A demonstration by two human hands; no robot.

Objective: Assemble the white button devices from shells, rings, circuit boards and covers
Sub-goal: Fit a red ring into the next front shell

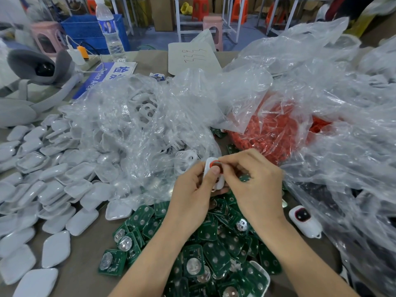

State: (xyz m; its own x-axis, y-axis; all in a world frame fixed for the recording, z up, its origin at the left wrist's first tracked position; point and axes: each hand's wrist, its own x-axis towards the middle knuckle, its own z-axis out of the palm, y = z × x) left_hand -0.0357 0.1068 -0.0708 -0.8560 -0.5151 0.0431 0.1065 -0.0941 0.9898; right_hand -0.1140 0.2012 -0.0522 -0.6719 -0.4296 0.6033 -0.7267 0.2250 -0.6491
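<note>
The left hand point(194, 189) grips a white shell point(209, 170) while the right hand point(252, 181) pinches an orange ring point(215, 162) into its opening; a circuit board point(216, 257) likely follows.

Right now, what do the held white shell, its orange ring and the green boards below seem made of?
White shell: likely moulded plastic, smooth, slightly glossy from its soft highlights. Orange ring: perhaps rubber or soft plastic, matt; too small to be sure. Circuit boards: green laminate, with shiny metal battery clips on some.
</note>
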